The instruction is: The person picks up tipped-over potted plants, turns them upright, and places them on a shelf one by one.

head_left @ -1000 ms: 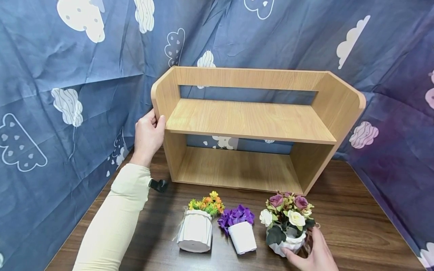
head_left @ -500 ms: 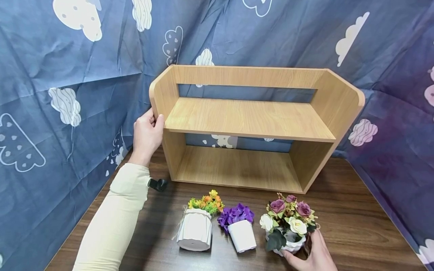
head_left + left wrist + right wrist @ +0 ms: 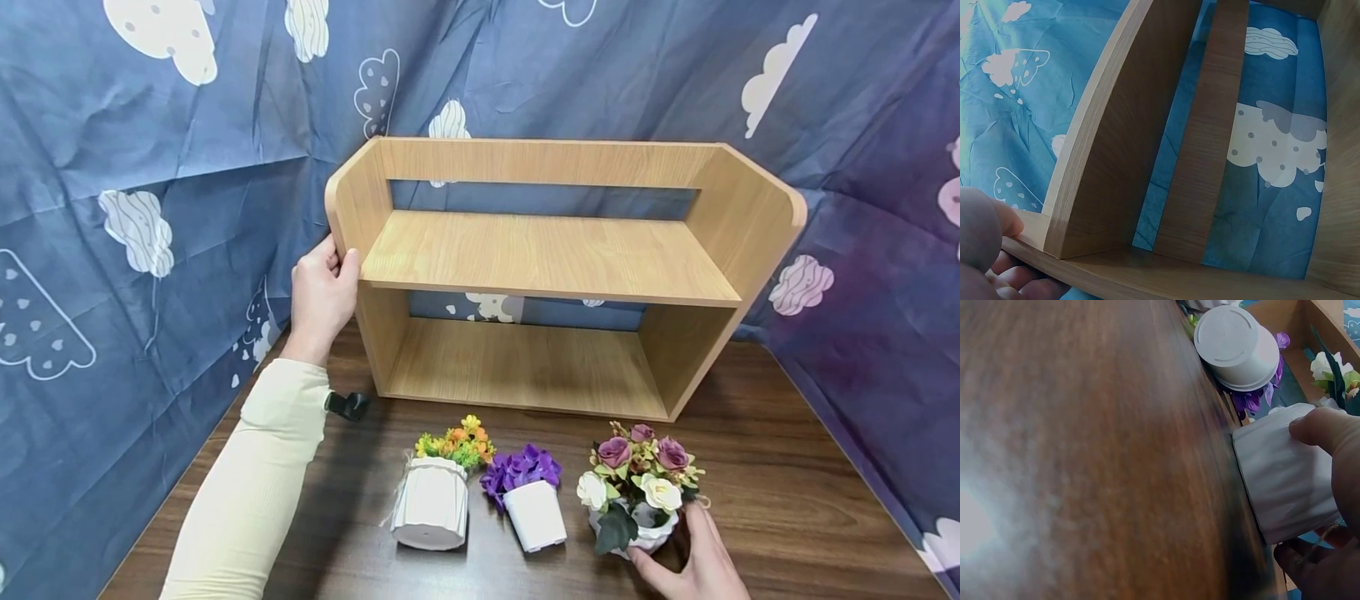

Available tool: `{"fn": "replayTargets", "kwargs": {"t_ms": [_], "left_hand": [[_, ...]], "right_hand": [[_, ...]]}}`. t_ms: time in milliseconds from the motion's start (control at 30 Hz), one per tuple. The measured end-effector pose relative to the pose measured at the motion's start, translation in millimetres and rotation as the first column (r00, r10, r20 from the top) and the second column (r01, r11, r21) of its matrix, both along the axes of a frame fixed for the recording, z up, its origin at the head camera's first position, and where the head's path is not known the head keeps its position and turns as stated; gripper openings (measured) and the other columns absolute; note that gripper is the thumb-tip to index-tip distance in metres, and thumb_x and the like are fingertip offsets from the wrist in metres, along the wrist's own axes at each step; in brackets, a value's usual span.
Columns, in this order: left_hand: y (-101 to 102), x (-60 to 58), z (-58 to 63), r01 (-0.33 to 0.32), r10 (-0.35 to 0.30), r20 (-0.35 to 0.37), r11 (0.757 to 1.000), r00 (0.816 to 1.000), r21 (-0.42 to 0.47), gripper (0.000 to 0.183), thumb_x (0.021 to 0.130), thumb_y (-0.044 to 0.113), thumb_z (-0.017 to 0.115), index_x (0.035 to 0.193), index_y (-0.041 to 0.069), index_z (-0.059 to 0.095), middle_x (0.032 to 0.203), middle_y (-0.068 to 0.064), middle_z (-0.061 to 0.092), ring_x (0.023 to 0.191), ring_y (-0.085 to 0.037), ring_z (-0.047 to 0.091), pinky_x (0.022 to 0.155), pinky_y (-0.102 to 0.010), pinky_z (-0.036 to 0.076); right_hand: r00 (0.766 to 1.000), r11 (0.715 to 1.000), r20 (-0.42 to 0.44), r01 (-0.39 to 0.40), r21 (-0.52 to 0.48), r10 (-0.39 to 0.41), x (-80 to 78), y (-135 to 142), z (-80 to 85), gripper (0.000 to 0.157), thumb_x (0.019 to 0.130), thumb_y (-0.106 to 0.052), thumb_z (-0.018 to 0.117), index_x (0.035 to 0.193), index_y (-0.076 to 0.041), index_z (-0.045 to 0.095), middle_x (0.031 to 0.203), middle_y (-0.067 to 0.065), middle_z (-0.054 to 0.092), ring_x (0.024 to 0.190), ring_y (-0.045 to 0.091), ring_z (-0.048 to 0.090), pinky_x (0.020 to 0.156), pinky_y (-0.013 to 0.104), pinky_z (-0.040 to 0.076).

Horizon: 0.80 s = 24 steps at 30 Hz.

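A light wooden two-tier shelf (image 3: pixel 547 250) stands on the table. My left hand (image 3: pixel 322 292) grips the front edge of its left side panel; the left wrist view shows the thumb (image 3: pixel 1007 219) on one side and curled fingers on the other. At the lower right, my right hand (image 3: pixel 701 558) holds a white pot (image 3: pixel 1288 475) of artificial roses (image 3: pixel 641 467), thumb on the near side and fingers round the far side. Whether the pot touches the table is hard to tell. Part of the pot is hidden by leaves in the head view.
A white pot (image 3: pixel 431 508) with yellow and orange flowers lies tipped back on the dark wooden table (image 3: pixel 787 467). Beside it lies a smaller white pot (image 3: pixel 536 517) with purple flowers. Blue cloud-patterned cloth (image 3: pixel 562 83) hangs behind and along both sides.
The rose pot has tilted somewhat more upright in my right hand. My left hand keeps its grip on the shelf panel. The head view has shifted slightly.
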<state>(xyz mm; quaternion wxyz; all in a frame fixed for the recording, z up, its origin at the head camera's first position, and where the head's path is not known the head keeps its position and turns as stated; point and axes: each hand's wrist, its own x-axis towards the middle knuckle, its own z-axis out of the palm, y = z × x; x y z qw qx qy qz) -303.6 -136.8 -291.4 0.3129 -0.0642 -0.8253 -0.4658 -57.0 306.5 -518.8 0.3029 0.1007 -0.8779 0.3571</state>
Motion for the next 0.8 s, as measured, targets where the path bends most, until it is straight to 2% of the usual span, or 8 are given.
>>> {"fn": "replayTargets", "kwargs": {"t_ms": [133,300,433,567,800], "left_hand": [[-1,0.5,0.0,0.006,-0.006,0.005,1.0,1.0,0.007,0.038,0.107,0.014,0.057,0.139,-0.002,0.069,0.128,-0.023,0.075,0.118,-0.029,0.074,0.099,-0.049,0.059],[0,0.7,1.5,0.004,-0.004,-0.004,1.0,1.0,0.004,0.038,0.107,0.013,0.057,0.139,-0.003,0.069,0.127,-0.024,0.075,0.117,-0.029,0.075,0.098,-0.049,0.059],[0,0.7,2.9,0.0,0.0,-0.011,1.0,1.0,0.002,0.037,0.106,0.013,0.057,0.138,-0.003,0.069,0.125,-0.024,0.076,0.114,-0.029,0.075,0.096,-0.049,0.059],[0,0.5,3.0,0.001,-0.001,-0.01,1.0,1.0,0.004,0.037,0.107,0.013,0.056,0.137,-0.002,0.07,0.124,-0.024,0.077,0.113,-0.029,0.075,0.094,-0.048,0.059],[0,0.6,0.2,0.001,-0.001,-0.003,1.0,1.0,0.0,0.037,0.106,0.014,0.057,0.137,-0.002,0.07,0.124,-0.023,0.077,0.112,-0.029,0.075,0.095,-0.048,0.059]], "right_hand": [[0.999,1.0,0.031,0.021,-0.011,-0.021,1.4,-1,0.8,0.091,0.047,0.005,0.099,0.128,0.009,0.058,0.115,0.008,0.058,0.115,-0.018,0.04,0.098,0.0,0.033],[0.98,0.99,0.158,0.13,-0.046,-0.121,7.8,-7,3.5,0.088,0.055,-0.005,0.1,0.129,0.01,0.054,0.116,0.024,0.057,0.108,-0.021,0.033,0.089,-0.003,0.032],[0.963,0.976,0.252,0.145,-0.166,-0.1,9.0,-15,5.6,0.089,0.065,0.002,0.094,0.139,0.016,0.047,0.125,0.031,0.057,0.109,-0.025,0.038,0.091,-0.005,0.034],[0.968,0.965,0.243,0.116,-0.235,-0.057,6.9,-21,3.2,0.092,0.065,0.01,0.091,0.143,0.018,0.042,0.129,0.033,0.058,0.113,-0.026,0.043,0.097,-0.004,0.033],[0.96,0.96,0.262,0.165,-0.226,-0.103,7.5,-28,2.3,0.091,0.066,0.006,0.091,0.141,0.017,0.042,0.127,0.037,0.059,0.11,-0.028,0.039,0.095,-0.005,0.031]]}}
